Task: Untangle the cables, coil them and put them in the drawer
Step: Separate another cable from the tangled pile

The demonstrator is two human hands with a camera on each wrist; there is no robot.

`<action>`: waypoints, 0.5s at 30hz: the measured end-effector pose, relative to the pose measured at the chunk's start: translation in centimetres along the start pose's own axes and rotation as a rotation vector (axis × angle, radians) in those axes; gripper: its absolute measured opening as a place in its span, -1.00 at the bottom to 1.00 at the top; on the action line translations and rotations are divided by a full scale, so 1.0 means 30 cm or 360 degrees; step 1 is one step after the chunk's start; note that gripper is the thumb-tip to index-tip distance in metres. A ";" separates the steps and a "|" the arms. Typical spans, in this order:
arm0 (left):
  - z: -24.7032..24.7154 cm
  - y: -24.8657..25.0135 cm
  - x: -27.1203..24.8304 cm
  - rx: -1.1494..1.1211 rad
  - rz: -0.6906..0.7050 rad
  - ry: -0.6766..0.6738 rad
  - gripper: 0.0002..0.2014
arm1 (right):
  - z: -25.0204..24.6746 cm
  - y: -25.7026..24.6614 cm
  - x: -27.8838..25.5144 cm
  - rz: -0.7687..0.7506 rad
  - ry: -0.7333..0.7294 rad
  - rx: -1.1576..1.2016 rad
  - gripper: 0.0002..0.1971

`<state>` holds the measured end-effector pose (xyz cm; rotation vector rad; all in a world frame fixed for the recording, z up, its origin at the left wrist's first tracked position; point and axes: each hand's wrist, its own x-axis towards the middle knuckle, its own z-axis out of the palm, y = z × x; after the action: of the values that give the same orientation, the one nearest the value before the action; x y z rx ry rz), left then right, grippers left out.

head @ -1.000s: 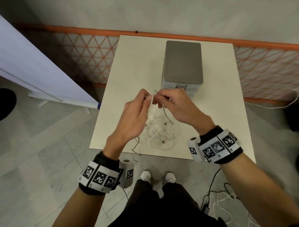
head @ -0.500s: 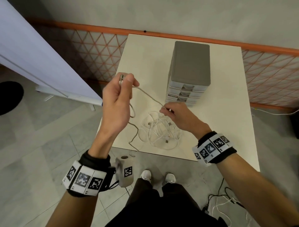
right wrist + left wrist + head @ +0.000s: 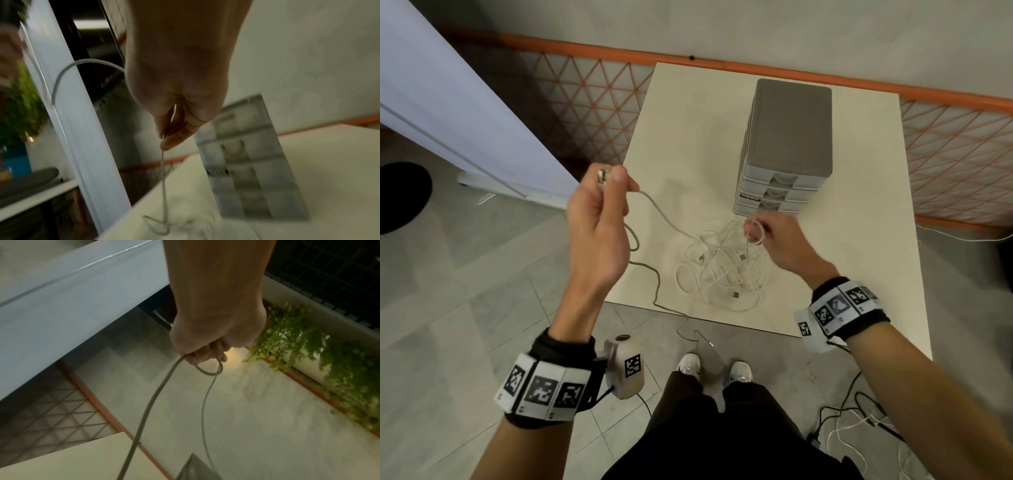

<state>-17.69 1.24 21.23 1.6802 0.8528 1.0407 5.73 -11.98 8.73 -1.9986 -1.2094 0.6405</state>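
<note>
A tangle of white cables (image 3: 722, 270) lies on the cream table (image 3: 688, 120) near its front edge. My left hand (image 3: 606, 185) is raised off the table's left side and grips the plug end of a grey cable (image 3: 664, 219), which runs from the hand down into the tangle; the same grey cable (image 3: 160, 389) hangs from the left hand (image 3: 205, 353) in the left wrist view. A loose length trails over the table's front edge toward the floor. My right hand (image 3: 760, 229) pinches a white cable loop above the tangle, in front of the grey drawer unit (image 3: 787, 144), whose drawers are closed.
An orange lattice fence (image 3: 955, 164) runs behind and beside the table. A white board (image 3: 448, 96) leans at the left. More cables (image 3: 859, 421) lie on the tiled floor at the lower right, near my shoes (image 3: 712, 366).
My hands were together above the tangle; the left hand has pulled the grey cable end up and out to the left, while the right hand dropped to the tangle and lifts a white loop.
</note>
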 end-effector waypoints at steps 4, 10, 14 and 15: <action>0.030 -0.057 -0.052 0.0202 -0.0090 -0.0143 -0.69 | -0.110 -0.154 0.020 -0.0232 0.0300 0.0169 -0.84; 0.055 -0.105 -0.064 0.0339 -0.0112 -0.0216 -0.71 | -0.142 -0.263 0.021 -0.0209 0.0248 0.0235 -0.84; 0.054 -0.115 -0.058 0.0343 -0.0066 -0.0277 -0.74 | -0.163 -0.329 -0.002 -0.0321 0.0241 0.0516 -0.89; 0.058 -0.117 -0.061 0.0320 -0.0052 -0.0345 -0.75 | -0.168 -0.351 0.000 -0.0363 0.0251 0.0558 -0.90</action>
<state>-17.09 0.09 17.10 1.9015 0.8611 0.7530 3.56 -10.23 20.06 -1.5640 -1.1222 0.5281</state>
